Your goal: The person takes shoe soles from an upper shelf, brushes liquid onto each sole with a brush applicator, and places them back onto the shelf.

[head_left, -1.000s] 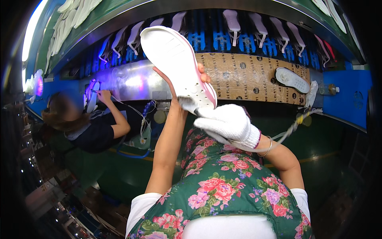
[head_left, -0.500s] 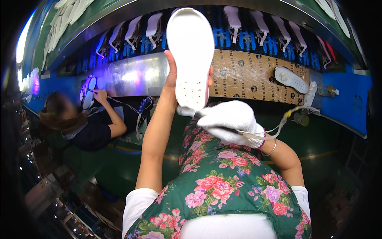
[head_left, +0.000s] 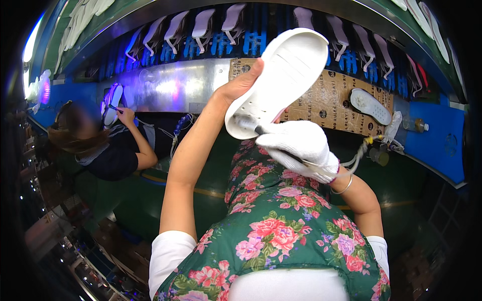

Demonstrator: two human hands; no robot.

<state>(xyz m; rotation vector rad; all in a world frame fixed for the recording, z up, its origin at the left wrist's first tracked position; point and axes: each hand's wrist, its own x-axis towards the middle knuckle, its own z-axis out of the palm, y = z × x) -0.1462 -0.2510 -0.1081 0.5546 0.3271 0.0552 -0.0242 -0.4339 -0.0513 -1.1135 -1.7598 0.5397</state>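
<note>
the white shoe sole (head_left: 281, 78) at my one o'clock looks smooth and matt, like moulded foam; my right hand (head_left: 297, 145) is wrapped in rough knitted cloth. toward eleven, the metal plate (head_left: 193, 83) is glossy; at two, the brown cardboard (head_left: 335, 108) looks shiny, film-covered.

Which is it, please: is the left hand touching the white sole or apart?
Touching: the head view shows the left hand gripping the white sole at its edge, with no gap.

A bright tube (head_left: 32, 39) glares at ten o'clock; violet light streaks the metal surface (head_left: 196, 80) toward eleven. The white sole (head_left: 296, 62) near one is washed out. At eight, the floor (head_left: 115, 195) lies dim. Fisheye curvature bends the edges into black.
</note>
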